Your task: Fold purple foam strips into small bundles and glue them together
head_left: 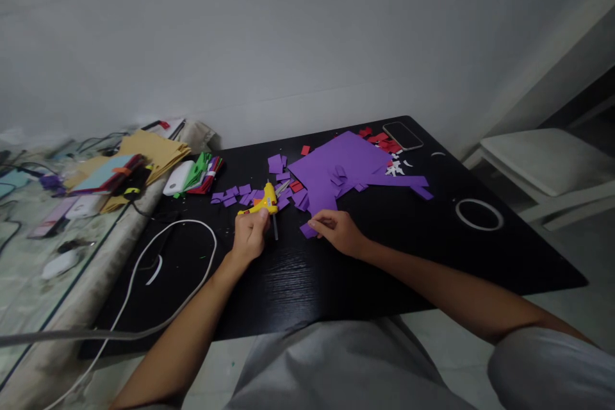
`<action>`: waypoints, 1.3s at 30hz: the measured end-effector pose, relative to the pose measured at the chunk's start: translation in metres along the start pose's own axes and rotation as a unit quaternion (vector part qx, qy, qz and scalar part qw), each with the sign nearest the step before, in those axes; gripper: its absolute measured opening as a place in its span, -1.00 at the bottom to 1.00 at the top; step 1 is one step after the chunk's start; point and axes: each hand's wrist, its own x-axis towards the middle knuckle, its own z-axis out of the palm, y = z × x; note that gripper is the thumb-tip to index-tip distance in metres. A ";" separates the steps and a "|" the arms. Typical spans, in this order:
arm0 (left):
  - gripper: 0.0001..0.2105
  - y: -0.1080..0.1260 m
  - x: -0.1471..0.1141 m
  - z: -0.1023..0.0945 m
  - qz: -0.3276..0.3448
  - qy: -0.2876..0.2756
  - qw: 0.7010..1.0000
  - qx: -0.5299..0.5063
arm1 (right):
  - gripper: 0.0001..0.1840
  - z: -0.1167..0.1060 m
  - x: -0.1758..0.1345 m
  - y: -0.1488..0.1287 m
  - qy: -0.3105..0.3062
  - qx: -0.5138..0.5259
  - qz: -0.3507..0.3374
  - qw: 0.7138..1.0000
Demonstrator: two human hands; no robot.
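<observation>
My left hand is closed around the handle of a yellow hot glue gun, whose nozzle points away from me and whose glue stick hangs out at the near end. Between the thumb and fingers of my right hand is a small purple foam piece, pinched above the near part of the table. Beyond the hands lies a large purple foam sheet, with strips and cut scraps on it. Many small purple squares are scattered around the glue gun. Scissors lie partly hidden among them.
On the black table are a phone, red scraps, white scraps, a white ring and a looping white cable. Folded coloured sheets lie at the left. A cluttered glass table adjoins there; a white stool stands right.
</observation>
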 end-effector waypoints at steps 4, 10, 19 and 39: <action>-0.48 0.001 0.000 -0.002 0.012 -0.011 1.000 0.011 | -0.74 0.000 0.000 0.000 0.001 -0.009 0.001 1.000; -0.52 0.011 0.008 -0.005 0.020 -0.026 0.997 0.075 | -0.75 0.000 0.000 -0.001 -0.001 -0.012 -0.005 1.000; -0.81 0.024 0.011 0.001 0.085 -0.063 0.982 0.155 | -0.75 0.000 0.000 -0.003 -0.008 -0.007 0.002 1.000; -0.87 0.034 0.006 0.015 0.144 -0.212 0.955 0.152 | -0.75 0.003 -0.005 -0.003 -0.027 0.006 -0.032 0.999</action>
